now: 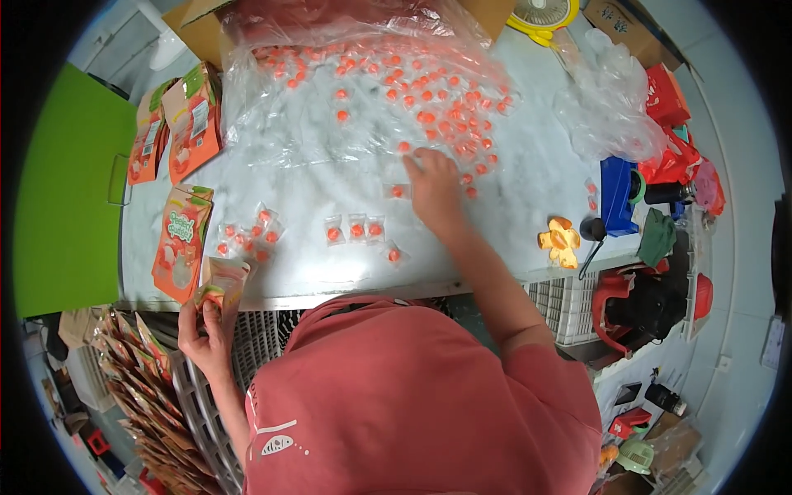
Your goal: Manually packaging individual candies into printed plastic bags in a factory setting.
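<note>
The pale worktop (511,223) fills the upper half of the view, its near edge running just above the person's red shirt (412,404). A wide clear plastic sheet (280,124) covers the far middle of the worktop, spilling from a cardboard box (198,25) at the far edge, and a large scatter of small orange sweets in clear wrappers (429,91) lies across it. A heap of crumpled clear bags (606,107) sits toward the far right corner.

Along the left edge lie printed orange pouches (186,120), with one more pouch (180,239) flat near the near left corner. Between that pouch and the middle of the near edge lie a small cluster of wrapped sweets (246,235) and a short row of three (355,229).

The right hand (433,190) reaches out flat over the middle of the worktop, fingers (421,161) spread apart and pressed down at the near fringe of the scatter; loose sweets lie right at the fingertips and just to their right. One sweet (397,190) lies just left of the hand.

The left hand (206,334) is below the near left edge, off the worktop, fingers closed around the lower part of an open pouch (221,285) held upright, its mouth level with the worktop's edge.
</note>
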`<action>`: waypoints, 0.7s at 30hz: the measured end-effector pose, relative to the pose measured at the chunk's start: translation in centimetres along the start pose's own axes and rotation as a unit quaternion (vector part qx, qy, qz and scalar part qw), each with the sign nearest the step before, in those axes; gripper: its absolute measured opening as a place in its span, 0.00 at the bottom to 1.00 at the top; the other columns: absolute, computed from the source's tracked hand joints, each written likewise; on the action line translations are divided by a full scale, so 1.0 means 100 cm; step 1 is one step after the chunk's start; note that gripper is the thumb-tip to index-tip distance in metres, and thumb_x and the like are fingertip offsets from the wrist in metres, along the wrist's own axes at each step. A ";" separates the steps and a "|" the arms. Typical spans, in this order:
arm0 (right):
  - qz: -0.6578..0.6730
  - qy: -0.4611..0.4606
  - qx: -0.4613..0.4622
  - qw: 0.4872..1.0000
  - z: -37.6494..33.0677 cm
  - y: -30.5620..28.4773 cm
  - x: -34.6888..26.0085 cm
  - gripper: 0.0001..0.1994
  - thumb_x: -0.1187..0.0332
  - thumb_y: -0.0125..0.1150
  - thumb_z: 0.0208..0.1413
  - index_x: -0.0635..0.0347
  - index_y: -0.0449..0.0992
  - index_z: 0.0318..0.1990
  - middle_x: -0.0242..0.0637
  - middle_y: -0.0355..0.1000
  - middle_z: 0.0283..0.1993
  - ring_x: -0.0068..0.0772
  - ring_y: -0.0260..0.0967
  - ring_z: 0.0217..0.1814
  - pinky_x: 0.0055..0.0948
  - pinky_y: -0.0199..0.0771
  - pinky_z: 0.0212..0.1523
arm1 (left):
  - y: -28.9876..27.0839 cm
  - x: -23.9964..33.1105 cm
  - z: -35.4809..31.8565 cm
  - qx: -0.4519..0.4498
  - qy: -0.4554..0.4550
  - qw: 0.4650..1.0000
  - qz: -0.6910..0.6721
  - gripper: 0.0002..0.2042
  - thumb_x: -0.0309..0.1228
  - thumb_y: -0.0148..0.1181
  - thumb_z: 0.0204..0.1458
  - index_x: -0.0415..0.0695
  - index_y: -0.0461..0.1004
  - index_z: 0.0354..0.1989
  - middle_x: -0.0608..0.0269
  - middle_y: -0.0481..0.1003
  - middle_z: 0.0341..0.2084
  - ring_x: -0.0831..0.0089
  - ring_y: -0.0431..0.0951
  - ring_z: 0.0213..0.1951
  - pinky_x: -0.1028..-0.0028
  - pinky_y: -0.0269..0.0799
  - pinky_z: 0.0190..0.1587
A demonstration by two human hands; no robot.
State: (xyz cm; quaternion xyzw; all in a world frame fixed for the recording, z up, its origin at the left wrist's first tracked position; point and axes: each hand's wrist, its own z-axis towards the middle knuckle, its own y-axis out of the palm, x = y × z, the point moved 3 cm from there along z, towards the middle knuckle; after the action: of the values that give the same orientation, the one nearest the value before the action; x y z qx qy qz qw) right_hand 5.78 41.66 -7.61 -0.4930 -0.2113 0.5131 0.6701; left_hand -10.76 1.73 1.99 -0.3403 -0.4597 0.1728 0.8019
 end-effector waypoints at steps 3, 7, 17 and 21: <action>0.038 0.069 0.054 0.995 0.005 -0.019 0.014 0.17 0.79 0.52 0.54 0.61 0.77 0.51 0.43 0.69 0.55 0.44 0.67 0.58 0.40 0.68 0.57 | -0.001 -0.008 -0.004 -0.006 -0.020 1.000 -0.013 0.10 0.30 0.59 0.60 0.35 0.77 0.44 0.62 0.76 0.29 0.77 0.73 0.28 0.78 0.69 0.31; 0.222 0.072 0.053 0.971 -0.027 -0.031 0.025 0.20 0.83 0.49 0.56 0.62 0.74 0.55 0.44 0.69 0.58 0.46 0.68 0.59 0.34 0.72 0.56 | -0.001 -0.007 -0.004 0.012 0.001 1.000 -0.018 0.10 0.29 0.59 0.60 0.35 0.77 0.45 0.61 0.77 0.30 0.77 0.73 0.29 0.78 0.70 0.32; 0.397 0.142 0.079 0.903 -0.056 -0.007 0.012 0.19 0.81 0.47 0.60 0.64 0.72 0.58 0.47 0.70 0.58 0.43 0.66 0.63 0.35 0.65 0.63 | 0.001 -0.006 0.000 -0.006 0.005 1.000 -0.012 0.10 0.28 0.59 0.60 0.36 0.77 0.46 0.62 0.77 0.31 0.79 0.74 0.29 0.79 0.69 0.31; 0.348 0.097 0.027 0.932 -0.055 -0.008 0.009 0.22 0.73 0.54 0.59 0.60 0.69 0.63 0.48 0.63 0.66 0.48 0.60 0.68 0.41 0.58 0.68 | -0.003 -0.007 -0.006 0.003 -0.017 1.000 -0.017 0.10 0.28 0.60 0.60 0.36 0.78 0.46 0.63 0.77 0.31 0.79 0.73 0.29 0.79 0.68 0.30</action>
State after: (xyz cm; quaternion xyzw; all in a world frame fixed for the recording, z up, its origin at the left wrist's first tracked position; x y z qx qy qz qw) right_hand 10.88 39.99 -9.41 -0.5651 0.0534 0.6688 0.4802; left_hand -10.62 0.84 1.53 -0.3267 -0.4783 0.1666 0.7979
